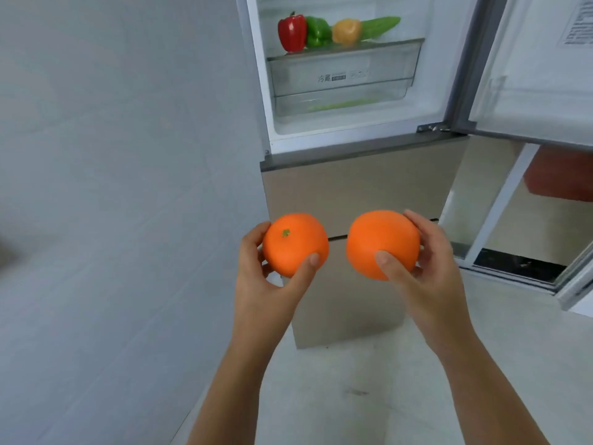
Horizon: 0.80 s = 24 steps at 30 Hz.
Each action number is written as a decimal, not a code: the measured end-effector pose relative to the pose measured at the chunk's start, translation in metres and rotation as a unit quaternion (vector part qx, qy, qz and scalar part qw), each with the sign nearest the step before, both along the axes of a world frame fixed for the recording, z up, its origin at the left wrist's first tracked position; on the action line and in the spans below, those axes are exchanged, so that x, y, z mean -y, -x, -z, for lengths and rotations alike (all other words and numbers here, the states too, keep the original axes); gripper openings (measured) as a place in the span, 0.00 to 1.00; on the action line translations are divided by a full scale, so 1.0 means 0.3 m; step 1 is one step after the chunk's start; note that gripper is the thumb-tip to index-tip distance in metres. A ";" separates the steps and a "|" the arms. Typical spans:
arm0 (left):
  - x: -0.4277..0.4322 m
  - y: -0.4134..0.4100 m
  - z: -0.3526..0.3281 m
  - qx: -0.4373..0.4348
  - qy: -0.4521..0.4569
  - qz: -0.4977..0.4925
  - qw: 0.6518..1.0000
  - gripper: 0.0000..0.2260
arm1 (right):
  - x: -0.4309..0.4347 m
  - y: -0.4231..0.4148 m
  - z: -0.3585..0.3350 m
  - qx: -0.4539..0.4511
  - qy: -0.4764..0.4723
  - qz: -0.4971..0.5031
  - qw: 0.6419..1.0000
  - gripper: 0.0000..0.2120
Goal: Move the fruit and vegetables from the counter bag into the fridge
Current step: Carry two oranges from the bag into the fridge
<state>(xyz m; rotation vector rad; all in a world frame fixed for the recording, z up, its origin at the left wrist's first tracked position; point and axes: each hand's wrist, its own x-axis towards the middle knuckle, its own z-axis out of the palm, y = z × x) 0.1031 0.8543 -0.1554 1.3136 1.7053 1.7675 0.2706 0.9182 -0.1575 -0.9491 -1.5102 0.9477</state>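
Note:
My left hand (266,284) grips an orange (293,240) whose green stem mark faces up. My right hand (426,274) grips a second orange (380,239), thumb across its front. Both oranges hang side by side in front of the fridge's lower drawers. The fridge (362,184) stands ahead with its upper compartment open. On the shelf above the clear crisper drawer (343,73) lie a red pepper (291,32), a green pepper (317,31), a yellow-orange fruit (346,31) and a green cucumber (380,26). The counter bag is out of view.
The open fridge door (539,69) swings out at the upper right. A grey wall (128,155) fills the left side. Pale floor (369,380) lies below my arms. A sliding door frame (500,220) and a red-brown object (558,178) show at the right.

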 end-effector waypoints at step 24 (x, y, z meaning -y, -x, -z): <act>-1.115 0.138 -0.244 -0.031 -0.103 0.085 0.991 0.31 | -1.051 0.092 -0.322 0.053 -0.150 0.053 0.986 0.28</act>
